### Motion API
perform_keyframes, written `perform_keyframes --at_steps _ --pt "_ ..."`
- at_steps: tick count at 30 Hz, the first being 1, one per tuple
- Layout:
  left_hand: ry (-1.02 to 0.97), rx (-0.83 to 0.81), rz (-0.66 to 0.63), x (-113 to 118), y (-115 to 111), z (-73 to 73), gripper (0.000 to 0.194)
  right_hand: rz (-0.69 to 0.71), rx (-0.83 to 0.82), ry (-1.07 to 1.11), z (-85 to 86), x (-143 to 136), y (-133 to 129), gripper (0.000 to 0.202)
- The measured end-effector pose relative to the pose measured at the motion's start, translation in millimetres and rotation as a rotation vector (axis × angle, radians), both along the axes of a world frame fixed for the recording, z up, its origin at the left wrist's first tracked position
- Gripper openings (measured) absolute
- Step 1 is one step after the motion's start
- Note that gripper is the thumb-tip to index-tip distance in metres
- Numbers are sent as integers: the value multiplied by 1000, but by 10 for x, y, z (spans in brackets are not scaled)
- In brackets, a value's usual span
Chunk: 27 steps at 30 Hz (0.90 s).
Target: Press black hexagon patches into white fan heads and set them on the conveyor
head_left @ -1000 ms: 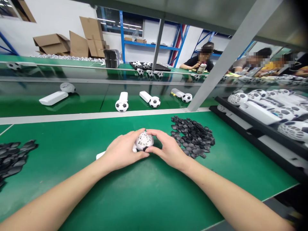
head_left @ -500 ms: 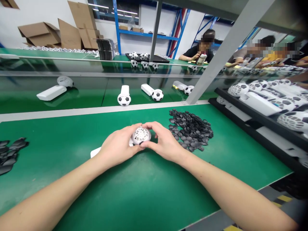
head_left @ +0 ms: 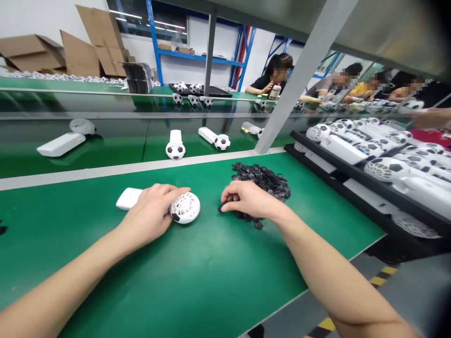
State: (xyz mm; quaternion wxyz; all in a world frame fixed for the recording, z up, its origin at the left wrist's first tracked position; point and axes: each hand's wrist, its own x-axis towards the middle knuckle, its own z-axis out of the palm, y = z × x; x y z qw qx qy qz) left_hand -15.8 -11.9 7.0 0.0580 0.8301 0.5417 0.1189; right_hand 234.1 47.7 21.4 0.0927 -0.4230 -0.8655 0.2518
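My left hand [head_left: 152,206] is closed around a white handheld fan [head_left: 185,208] with a football-patterned round head. Its lattice grille faces up, a black patch shows on its lower rim, and the white handle pokes out left of the hand. My right hand [head_left: 246,199] is at the near left edge of a heap of small black plastic pieces [head_left: 264,176]. Thumb and fingers are pinched together with a black piece [head_left: 221,207] at their tips. Part of the heap is hidden behind this hand.
Several football fans [head_left: 175,149] lie on the dark green conveyor [head_left: 130,145] beyond the pale rail. Black trays [head_left: 338,180] full of fans are stacked at the right. A slanting grey post [head_left: 296,89] rises from the rail. Co-workers [head_left: 273,77] sit farther back.
My right hand has left the fan and moved right to the black heap, pinching a piece. My left hand keeps the fan, now slightly farther left. The camera view has shifted right.
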Motion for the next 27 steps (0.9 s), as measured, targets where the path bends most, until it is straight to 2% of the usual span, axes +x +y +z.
perform_keyframes --at_steps 4,8,12,16,18,23,27 --pt "-5 50 -27 43 -17 -60 62 7 65 -114 -36 -82 -76 7" --pt "5 63 -46 79 -23 -79 64 88 96 -84 -48 -143 -122 5" --pt "-18 57 -73 66 -12 -67 65 154 85 119 -61 -165 -154 12" --pt "-62 -17 -97 44 -14 -36 65 70 -106 358 -91 -188 -157 14" --pt "-82 -48 -98 52 -22 -22 67 71 -146 414 -104 -200 -157 16" --pt "-130 -50 -47 106 -30 -28 69 180 74 469 -106 -239 -193 13" --pt "-145 -39 -43 120 -30 -44 65 146 120 503 -88 -274 -241 11"
